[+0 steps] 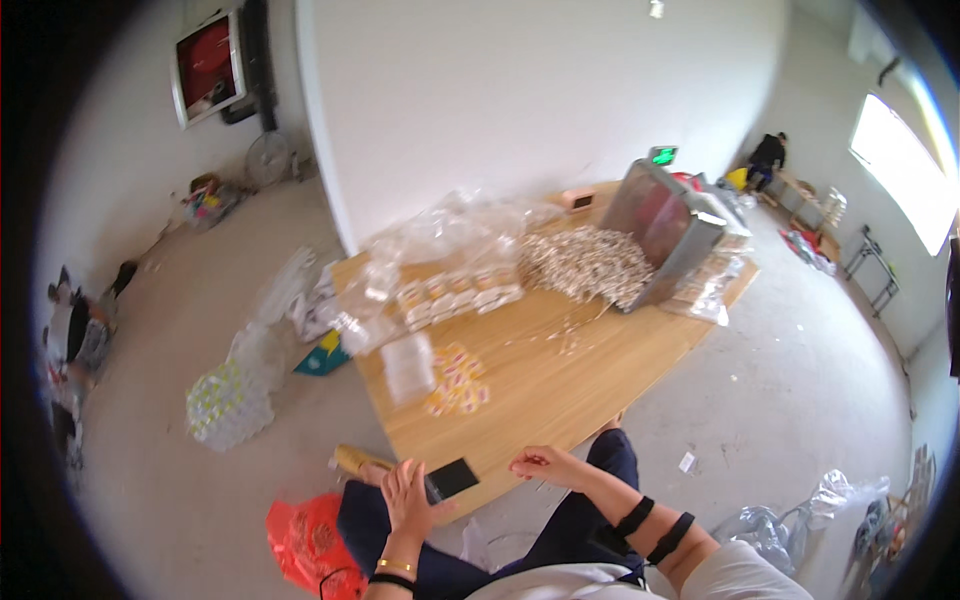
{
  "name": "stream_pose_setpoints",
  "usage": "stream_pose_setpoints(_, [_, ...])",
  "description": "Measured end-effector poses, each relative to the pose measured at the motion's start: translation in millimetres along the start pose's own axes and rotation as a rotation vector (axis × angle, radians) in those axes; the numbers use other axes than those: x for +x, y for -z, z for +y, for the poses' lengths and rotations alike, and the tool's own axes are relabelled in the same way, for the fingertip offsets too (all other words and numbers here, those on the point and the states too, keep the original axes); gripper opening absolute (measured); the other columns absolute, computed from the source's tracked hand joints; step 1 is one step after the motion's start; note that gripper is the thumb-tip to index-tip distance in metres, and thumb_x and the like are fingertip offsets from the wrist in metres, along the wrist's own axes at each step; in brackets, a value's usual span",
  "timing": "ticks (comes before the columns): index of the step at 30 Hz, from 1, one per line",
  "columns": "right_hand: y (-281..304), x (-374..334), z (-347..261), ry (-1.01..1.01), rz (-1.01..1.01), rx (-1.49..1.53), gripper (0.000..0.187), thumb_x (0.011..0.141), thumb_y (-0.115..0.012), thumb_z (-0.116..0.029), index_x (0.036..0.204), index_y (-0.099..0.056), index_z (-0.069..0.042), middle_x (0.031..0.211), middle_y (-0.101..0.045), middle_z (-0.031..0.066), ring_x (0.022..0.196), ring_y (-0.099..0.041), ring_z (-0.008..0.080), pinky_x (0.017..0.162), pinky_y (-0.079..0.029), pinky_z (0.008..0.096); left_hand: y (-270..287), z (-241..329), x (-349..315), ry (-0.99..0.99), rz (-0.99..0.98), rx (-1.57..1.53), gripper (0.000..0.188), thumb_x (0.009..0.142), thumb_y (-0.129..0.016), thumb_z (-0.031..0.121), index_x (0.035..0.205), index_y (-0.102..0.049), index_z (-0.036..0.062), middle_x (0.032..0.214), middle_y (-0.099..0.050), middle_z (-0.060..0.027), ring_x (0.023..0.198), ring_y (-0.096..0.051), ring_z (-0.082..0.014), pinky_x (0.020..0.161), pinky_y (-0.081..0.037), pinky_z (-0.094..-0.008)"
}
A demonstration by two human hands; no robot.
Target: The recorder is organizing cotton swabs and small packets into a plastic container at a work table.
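Observation:
At the table's near corner my left hand (406, 500) has its fingers stretched and apart, its thumb beside a flat black phone-like slab (453, 480). My right hand (542, 464) is over the table's near right edge, fingers curled together; whatever they may hold is too small to tell. Farther up the table lie a scatter of small yellow-and-white printed cards (460, 380) and a stack of clear plastic bags (408, 367). A row of small filled packs (460, 294) lies beyond. A heap of thin pale sticks, like cotton swabs (585, 262), spreads before a tipped grey plastic bin (655, 225).
The wooden table (540, 370) has crumpled clear plastic (450, 230) along its far side. Left on the floor is a bundle of clear plastic (230, 400); a red bag (315, 540) lies by my left leg. More plastic bags (770, 530) lie at right. Another person (768, 158) sits far back.

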State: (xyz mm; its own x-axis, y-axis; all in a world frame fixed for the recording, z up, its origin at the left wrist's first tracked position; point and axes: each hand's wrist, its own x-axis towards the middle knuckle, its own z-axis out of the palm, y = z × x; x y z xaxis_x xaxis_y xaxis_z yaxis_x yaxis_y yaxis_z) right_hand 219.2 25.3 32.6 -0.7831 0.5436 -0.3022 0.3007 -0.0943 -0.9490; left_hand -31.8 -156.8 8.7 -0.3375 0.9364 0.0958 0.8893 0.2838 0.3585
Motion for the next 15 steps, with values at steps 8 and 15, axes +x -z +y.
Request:
stream_pose_setpoints(8, [121, 22, 51, 0.005, 0.713, -0.329, 0.02, 0.086, -0.072, -0.019, 0.102, -0.071, -0.008, 0.087, -0.071, 0.0053, 0.079, -0.067, 0.0185, 0.075, -0.052, 0.0309, -47, 68, 35, -0.198, -0.107, -0.098, 0.087, 0.086, -0.067, 0.053, 0.145, -0.037, -0.0026, 0.157, -0.024, -0.0257, 0.148, -0.017, -0.0456, 0.12, -0.012, -0.0589])
stream_pose_setpoints(15, [193, 56, 24, -0.005, 0.819, -0.763, 0.054, 0.077, -0.073, -0.019, 0.129, -0.059, -0.015, 0.127, -0.063, 0.0067, 0.129, -0.049, 0.031, 0.107, -0.039, 0.0446, -69, 121, 133, -0.354, -0.099, -0.16, 0.083, 0.094, -0.053, 0.056, 0.147, -0.035, -0.0052, 0.157, -0.026, -0.0264, 0.148, -0.017, -0.0449, 0.121, -0.011, -0.0582])
